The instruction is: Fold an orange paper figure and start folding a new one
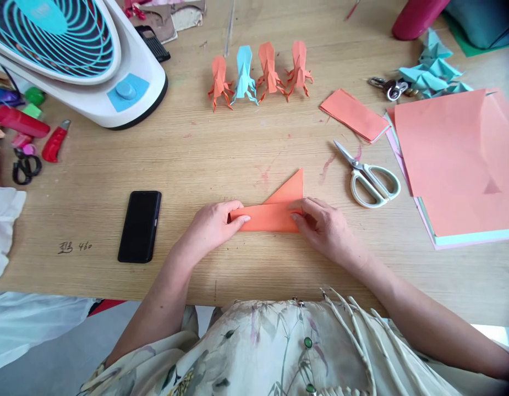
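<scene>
A partly folded orange paper (274,212) lies on the wooden table (237,148) in front of me, with one triangular flap pointing up to the right. My left hand (215,224) pinches its left end, fingers curled onto the fold. My right hand (324,225) presses down on its right end with closed fingers. Both hands touch the paper and rest on the table.
Several folded paper figures (260,74) stand in a row at the back. White-handled scissors (367,179) lie right of the paper, next to a small orange stack (353,115) and large paper sheets (460,159). A black phone (140,225) lies at left; a white fan (76,55) stands far left.
</scene>
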Demonstrator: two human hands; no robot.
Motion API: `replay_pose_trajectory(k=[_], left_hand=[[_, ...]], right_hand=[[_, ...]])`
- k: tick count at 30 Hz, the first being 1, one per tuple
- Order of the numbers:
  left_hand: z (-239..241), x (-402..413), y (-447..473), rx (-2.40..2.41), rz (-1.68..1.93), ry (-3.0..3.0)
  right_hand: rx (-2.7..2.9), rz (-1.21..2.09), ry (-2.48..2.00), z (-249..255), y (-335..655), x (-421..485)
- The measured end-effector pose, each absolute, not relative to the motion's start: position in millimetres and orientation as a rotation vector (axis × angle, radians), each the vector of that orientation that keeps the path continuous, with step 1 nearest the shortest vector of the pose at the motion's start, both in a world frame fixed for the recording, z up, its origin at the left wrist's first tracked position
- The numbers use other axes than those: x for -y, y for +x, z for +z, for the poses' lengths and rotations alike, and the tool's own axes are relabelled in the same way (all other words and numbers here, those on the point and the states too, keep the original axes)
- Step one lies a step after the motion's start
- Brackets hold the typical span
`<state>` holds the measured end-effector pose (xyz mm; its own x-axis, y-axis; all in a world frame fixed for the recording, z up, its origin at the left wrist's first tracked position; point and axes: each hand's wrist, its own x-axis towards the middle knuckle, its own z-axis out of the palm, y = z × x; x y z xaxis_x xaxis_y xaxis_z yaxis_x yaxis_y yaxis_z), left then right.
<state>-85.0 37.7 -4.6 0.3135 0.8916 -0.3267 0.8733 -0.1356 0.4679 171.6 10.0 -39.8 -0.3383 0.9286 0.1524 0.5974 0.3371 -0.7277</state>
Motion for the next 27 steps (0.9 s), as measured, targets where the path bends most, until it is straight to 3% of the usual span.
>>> replay_pose_trajectory(k=[7, 13, 17, 21, 27], left_hand=[[-14, -33, -82, -1.627, 0.059, 2.128], [-26, -14, -82, -1.667, 0.536, 2.41], [-31, 13, -82, -1.409, 0.775, 2.626], [-38, 38, -77, -1.126, 0.566, 2.803], [-46, 48, -71, -1.116, 0.252, 2.854]], right_hand=[[2.163, 0.662, -1.357, -39, 168, -9], [2.208, 0.584, -1.345, -42, 167, -6], [2.202, 0.559, -1.337, -44, 168, -6], [2.199, 0.537, -1.321, -46, 169, -7], [2.201, 0.545, -1.318, -46, 169, -6]])
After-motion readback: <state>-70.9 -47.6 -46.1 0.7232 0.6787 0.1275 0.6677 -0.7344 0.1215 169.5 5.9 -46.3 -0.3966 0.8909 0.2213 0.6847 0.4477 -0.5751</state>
